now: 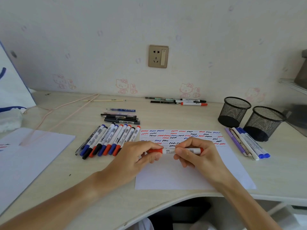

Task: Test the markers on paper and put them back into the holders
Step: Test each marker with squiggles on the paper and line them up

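red marker (176, 151) held horiz. over paper (191, 176) on tabletop. left hand (139, 156) pinches cap end; right hand (196, 153) grips barrel. item looks light, rigid, smooth plastic, so hold mid-barrel, pull cap along axis.

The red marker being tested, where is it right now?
In the head view the red marker lies level above the scribbled paper, centre frame, left hand gripping its cap end, right hand its barrel.

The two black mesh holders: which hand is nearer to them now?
Right. The right hand, holding the red marker over the paper, lies below-left of the mesh holders; the left hand grips its cap end, farther left.
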